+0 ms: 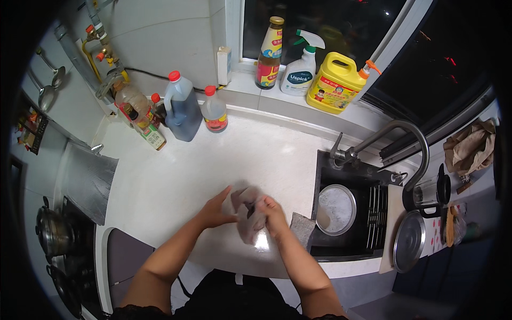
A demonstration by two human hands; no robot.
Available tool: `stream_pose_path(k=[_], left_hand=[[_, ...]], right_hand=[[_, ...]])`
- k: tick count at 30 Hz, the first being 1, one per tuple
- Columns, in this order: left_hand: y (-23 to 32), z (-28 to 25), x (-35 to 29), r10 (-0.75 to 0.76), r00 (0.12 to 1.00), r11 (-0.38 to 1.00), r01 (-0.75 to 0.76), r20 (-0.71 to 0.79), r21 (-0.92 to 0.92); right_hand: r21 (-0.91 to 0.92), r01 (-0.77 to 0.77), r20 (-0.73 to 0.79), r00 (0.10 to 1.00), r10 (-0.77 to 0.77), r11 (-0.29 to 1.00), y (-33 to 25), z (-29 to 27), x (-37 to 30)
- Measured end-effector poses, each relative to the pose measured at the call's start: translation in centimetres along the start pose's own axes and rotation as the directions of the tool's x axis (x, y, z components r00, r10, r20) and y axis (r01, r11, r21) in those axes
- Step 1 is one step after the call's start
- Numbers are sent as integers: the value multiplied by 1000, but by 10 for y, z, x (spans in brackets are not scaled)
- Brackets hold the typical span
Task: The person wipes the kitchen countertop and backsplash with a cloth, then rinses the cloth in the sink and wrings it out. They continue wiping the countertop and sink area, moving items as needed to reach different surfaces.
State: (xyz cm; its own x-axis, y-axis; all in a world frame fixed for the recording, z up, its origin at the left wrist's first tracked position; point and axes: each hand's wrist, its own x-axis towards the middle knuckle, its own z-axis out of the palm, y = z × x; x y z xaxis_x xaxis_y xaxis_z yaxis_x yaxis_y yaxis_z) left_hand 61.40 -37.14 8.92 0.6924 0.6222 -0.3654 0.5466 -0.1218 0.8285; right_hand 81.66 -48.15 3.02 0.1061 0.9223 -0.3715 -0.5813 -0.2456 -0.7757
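Entry, kitchen station, as I read it over the head camera. All places are given from the sink (349,213).

1. Grey cloth (246,213): bunched up on the white surface (213,165), just to the left of the sink and near the front edge.
2. My left hand (216,210): left of the sink, at the left side of the cloth, fingers stretched toward it and touching its edge. It looks mostly open, resting rather than gripping.
3. My right hand (272,213): between the cloth and the sink, curled over the cloth's right side with the fabric gathered in its fingers.
4. Second grey pad (303,226): lying at the sink's front left corner, touching its rim, just right of my right wrist.
5. Round metal basin (337,209): inside the sink, left part.
6. Curved tap (397,144): rising behind the sink and arching to its right.
7. Round metal lid (409,241): right of the sink, on a pale board.
8. Dark jug (429,192): right of the sink, behind the lid.
9. Dark liquid bottles with red caps (181,109): well behind and left of the sink, against the wall.
10. Yellow detergent jug (333,82), white spray bottle (300,66) and tall sauce bottle (269,53): on the window ledge straight behind the sink.
11. Pot (53,232): far left of the sink, on the stove.
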Motion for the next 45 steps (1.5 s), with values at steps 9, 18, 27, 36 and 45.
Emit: stream_pose_path(k=[9, 18, 27, 36, 45], left_hand=[[60, 18, 47, 25, 997, 509, 45, 67, -860], [87, -9, 86, 76, 951, 773, -245, -298, -585], [129, -42, 125, 274, 879, 932, -343, -390, -119], [232, -13, 195, 511, 825, 702, -563, -241, -436], [351, 12, 281, 644, 615, 749, -629, -455, 210]], right_hand=[[562, -87, 93, 995, 42, 823, -81, 39, 0], [398, -73, 23, 997, 69, 914, -134, 45, 36], [131, 42, -68, 997, -33, 991, -179, 49, 72], [237, 378, -227, 917, -327, 895, -265, -8, 55], [164, 727, -668, 579, -467, 667, -372, -52, 78]])
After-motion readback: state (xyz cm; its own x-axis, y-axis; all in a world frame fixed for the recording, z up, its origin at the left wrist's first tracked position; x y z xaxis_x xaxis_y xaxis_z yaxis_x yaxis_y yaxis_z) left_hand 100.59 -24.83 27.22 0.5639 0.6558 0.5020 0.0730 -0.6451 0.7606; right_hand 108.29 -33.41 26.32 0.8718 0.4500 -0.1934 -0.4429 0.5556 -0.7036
